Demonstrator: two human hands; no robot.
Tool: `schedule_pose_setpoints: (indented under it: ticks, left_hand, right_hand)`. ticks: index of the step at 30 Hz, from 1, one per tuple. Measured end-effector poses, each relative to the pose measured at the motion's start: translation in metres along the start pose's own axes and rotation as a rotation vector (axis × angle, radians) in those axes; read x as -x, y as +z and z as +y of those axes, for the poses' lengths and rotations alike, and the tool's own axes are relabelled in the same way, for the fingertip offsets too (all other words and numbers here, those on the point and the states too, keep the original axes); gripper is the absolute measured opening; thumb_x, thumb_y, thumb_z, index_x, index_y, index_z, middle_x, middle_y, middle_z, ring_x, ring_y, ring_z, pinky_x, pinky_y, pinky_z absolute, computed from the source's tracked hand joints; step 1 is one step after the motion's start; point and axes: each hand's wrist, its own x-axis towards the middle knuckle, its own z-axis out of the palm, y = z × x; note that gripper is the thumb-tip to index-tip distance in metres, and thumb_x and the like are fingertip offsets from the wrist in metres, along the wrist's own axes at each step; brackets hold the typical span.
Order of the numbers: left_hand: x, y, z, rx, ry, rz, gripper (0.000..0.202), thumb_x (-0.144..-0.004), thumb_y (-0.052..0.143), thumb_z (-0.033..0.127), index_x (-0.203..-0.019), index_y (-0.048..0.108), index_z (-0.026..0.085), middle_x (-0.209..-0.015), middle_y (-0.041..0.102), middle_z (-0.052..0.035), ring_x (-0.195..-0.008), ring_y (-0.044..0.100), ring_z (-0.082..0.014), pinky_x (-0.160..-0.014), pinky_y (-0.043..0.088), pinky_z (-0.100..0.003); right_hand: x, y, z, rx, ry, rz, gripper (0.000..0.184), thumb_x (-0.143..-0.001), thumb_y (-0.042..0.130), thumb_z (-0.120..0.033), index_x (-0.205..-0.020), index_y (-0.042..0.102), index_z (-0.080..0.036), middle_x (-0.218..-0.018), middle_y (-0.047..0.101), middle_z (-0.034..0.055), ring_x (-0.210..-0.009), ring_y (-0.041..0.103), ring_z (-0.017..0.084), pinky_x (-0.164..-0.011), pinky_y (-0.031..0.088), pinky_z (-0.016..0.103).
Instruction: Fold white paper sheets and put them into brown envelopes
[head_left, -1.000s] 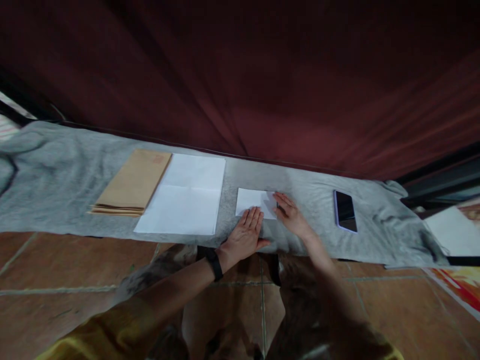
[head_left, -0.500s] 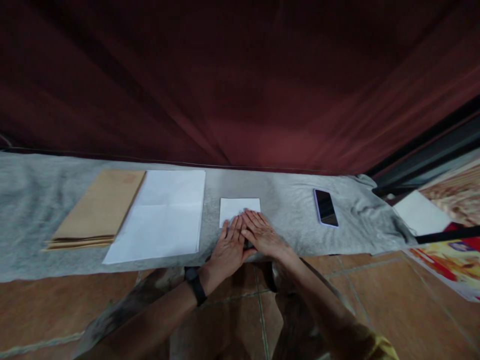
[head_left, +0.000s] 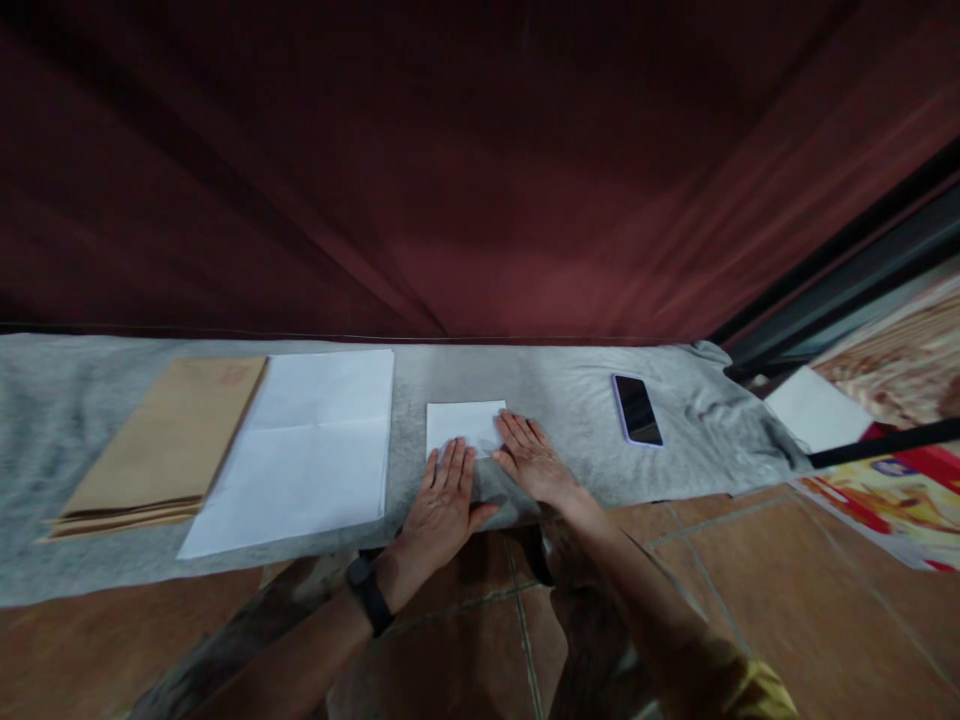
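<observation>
A small white rectangle of paper (head_left: 463, 422), seemingly folded, lies flat on the grey cloth (head_left: 559, 400) in front of me. My left hand (head_left: 444, 500) rests with outstretched fingers on its near left edge, thumb pointing right. At the paper's right edge, the fingertips of my right hand (head_left: 534, 462) lie flat, partly over the corner. Neither hand grasps anything. A stack of large white sheets (head_left: 307, 450), showing a faint crease across the top one, is to the left. Brown paper envelopes (head_left: 169, 430) lie beside that stack, partly against its left edge.
A phone (head_left: 637, 410) in a purple case lies to the right on the cloth. Behind the narrow surface hangs a dark red curtain (head_left: 480, 220). At far right are a dark frame, a white sheet (head_left: 817, 408) and a colourful printed box (head_left: 900, 505). Tiled floor (head_left: 720, 570) shows below.
My hands, which were together over the paper's near edge, have moved apart: the left toward the left side, the right to the right edge. More of the paper shows. The view has shifted slightly.
</observation>
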Motion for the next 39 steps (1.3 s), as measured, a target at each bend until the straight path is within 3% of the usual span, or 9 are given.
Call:
schedule_pose_setpoints:
  ticks: [10, 17, 28, 33, 39]
  left_hand:
    - [-0.001, 0.001, -0.009, 0.01, -0.036, 0.028, 0.078, -0.097, 0.043, 0.058, -0.144, 0.048, -0.004, -0.152, 0.044, -0.0305, -0.147, 0.037, -0.0373, -0.117, 0.038, -0.051]
    - [-0.001, -0.003, -0.006, 0.002, -0.013, 0.026, 0.069, -0.092, 0.057, 0.054, -0.148, 0.05, 0.014, -0.155, 0.044, -0.0253, -0.146, 0.039, -0.0391, -0.116, 0.038, -0.054]
    - [-0.006, -0.002, -0.014, 0.051, -0.084, 0.033, 0.06, -0.101, 0.038, 0.046, -0.138, 0.057, 0.003, -0.146, 0.054, -0.025, -0.138, 0.051, -0.0344, -0.112, 0.044, -0.05]
    - [-0.017, -0.006, -0.019, 0.067, -0.152, -0.006, 0.057, -0.101, 0.033, 0.037, -0.141, 0.053, 0.002, -0.149, 0.051, -0.0234, -0.14, 0.049, -0.0334, -0.114, 0.042, -0.05]
    - [-0.04, -0.005, -0.022, 0.08, -0.126, 0.01, 0.055, -0.1, 0.033, 0.03, -0.148, 0.046, 0.005, -0.155, 0.047, -0.0184, -0.147, 0.039, -0.0286, -0.121, 0.035, -0.046]
  right_hand:
    - [-0.012, -0.008, -0.002, -0.045, 0.048, 0.042, 0.056, -0.106, 0.035, -0.04, -0.154, 0.04, -0.012, -0.162, 0.035, 0.0106, -0.152, 0.03, 0.026, -0.127, 0.02, 0.048]
    - [-0.027, -0.004, -0.024, -0.11, -0.017, 0.077, 0.05, -0.107, 0.034, -0.036, -0.152, 0.045, -0.017, -0.162, 0.037, 0.0065, -0.15, 0.033, 0.022, -0.126, 0.023, 0.045]
    - [-0.028, 0.0, -0.02, -0.06, 0.023, 0.05, 0.055, -0.106, 0.039, -0.045, -0.155, 0.04, -0.02, -0.165, 0.028, 0.0084, -0.153, 0.028, 0.025, -0.126, 0.022, 0.046]
    - [-0.027, -0.004, -0.018, -0.055, 0.074, 0.034, 0.056, -0.106, 0.038, -0.046, -0.156, 0.038, -0.021, -0.166, 0.027, 0.0088, -0.153, 0.026, 0.025, -0.126, 0.021, 0.047]
    - [-0.028, -0.002, -0.017, -0.061, 0.074, 0.033, 0.056, -0.105, 0.039, -0.046, -0.156, 0.038, -0.022, -0.166, 0.026, 0.0085, -0.153, 0.026, 0.026, -0.125, 0.021, 0.049]
